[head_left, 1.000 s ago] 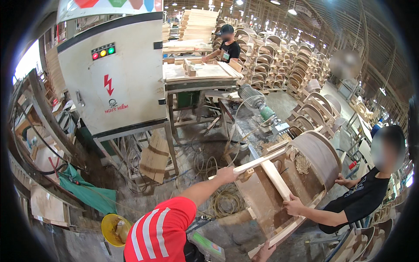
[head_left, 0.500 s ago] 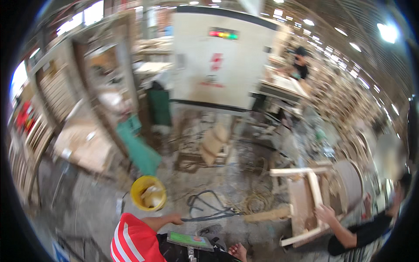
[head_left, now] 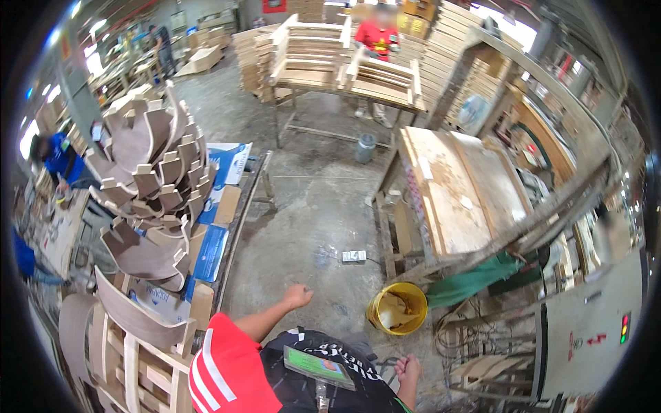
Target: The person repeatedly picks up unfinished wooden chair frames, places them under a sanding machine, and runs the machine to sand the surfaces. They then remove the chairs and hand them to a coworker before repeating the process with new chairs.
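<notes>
Neither grip is holding anything now: the left hand (head_left: 298, 296) is curling loosely in the air over the concrete floor (head_left: 310, 206), and the right hand (head_left: 407, 368) is hanging closed in a fist at the hip. A second ago the left hand was gripping the wooden chair frame alongside another worker; that frame is no longer in view. Nearest the right hand is sitting a yellow bucket (head_left: 396, 308), with stacked curved chair parts (head_left: 148, 179) standing to the left.
</notes>
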Demonstrator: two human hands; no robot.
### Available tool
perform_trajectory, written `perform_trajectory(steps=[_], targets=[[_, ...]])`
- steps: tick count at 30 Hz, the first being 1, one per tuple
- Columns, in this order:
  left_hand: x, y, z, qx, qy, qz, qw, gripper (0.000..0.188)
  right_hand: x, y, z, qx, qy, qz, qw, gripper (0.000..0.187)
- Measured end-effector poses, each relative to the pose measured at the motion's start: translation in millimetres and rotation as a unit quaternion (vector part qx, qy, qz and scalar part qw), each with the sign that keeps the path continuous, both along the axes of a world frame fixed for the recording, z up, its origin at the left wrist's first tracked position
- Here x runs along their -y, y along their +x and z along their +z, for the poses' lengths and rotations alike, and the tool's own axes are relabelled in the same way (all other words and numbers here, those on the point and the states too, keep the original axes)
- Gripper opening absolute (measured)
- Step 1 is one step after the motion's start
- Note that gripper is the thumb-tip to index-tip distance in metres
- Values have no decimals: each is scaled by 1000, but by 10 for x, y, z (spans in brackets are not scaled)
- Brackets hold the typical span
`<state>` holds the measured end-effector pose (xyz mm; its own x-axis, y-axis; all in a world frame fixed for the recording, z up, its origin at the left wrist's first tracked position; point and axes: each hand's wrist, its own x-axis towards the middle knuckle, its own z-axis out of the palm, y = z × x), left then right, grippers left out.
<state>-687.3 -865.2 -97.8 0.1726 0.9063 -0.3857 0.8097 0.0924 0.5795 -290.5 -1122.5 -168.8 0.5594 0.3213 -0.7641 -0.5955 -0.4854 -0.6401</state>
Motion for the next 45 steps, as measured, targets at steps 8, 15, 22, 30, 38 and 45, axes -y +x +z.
perform_trajectory(steps=[8,15,22,30,38,45], targets=[[42,-559,-357,38,-199,168,965,44,-2275,-370,-153,-43,11,211,976,20],[-1557,-508,-442,25,-213,178,960,40,-3585,-683,-521,-71,-19,288,955,23],[-3511,-348,-330,130,-35,262,956,36,-5168,-166,-147,-4,-32,286,958,20],[-5215,-15,-257,224,-153,316,909,31,-7264,-128,397,38,51,311,948,20],[-8069,105,-88,343,-101,300,885,31,-9514,3,672,57,73,370,924,23],[-11124,772,748,428,-1,202,881,41,-11820,1501,1471,465,100,243,845,27]])
